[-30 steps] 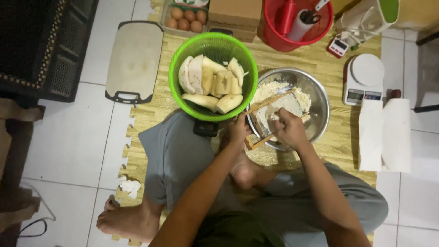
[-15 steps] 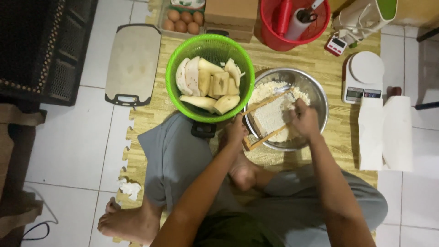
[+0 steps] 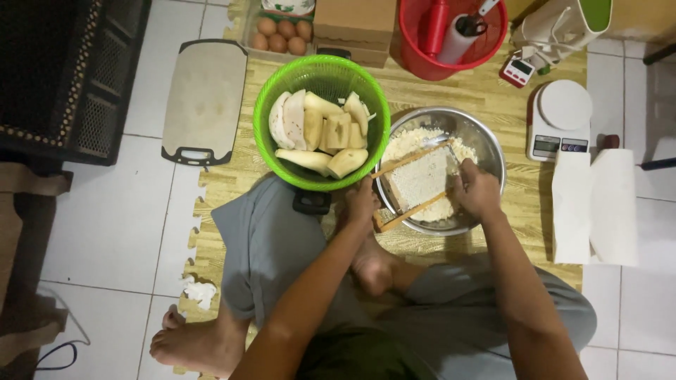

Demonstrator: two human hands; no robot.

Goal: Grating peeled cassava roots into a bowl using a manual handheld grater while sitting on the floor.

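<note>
- Person sat on the floor, on a wood-pattern mat (image 3: pixel 451 88), seen from above.
- Steel bowl (image 3: pixel 486 137) stood in front of the knees, part-filled with pale grated pulp (image 3: pixel 412 144).
- Flat grater with a wooden frame (image 3: pixel 415 184) lay slanted across the bowl, its low end on the near rim.
- Left hand (image 3: pixel 360 204) was closed on the grater's lower left corner, bracing it against the rim.
- Right hand (image 3: pixel 477 190) was closed over something at the grater's right side, pressed to its face; the piece itself was hidden under the fingers, so I could not tell its size.
- Green basket (image 3: pixel 282 105) stood just left of the bowl, touching or nearly so, holding peeled pale root pieces (image 3: pixel 317 134).
- Also about: cutting board (image 3: pixel 204 98) on the tiles to the left, egg tray (image 3: pixel 282 28) and red tub (image 3: pixel 422 56) at the far edge, white kitchen scale (image 3: pixel 560 119) to the right.
- Judgement on technique: the frame should be kept pinned hard on the rim so it does not skid; strokes should run along the slant so pulp falls into the bowl; fingertips should be kept high as the piece gets short.
</note>
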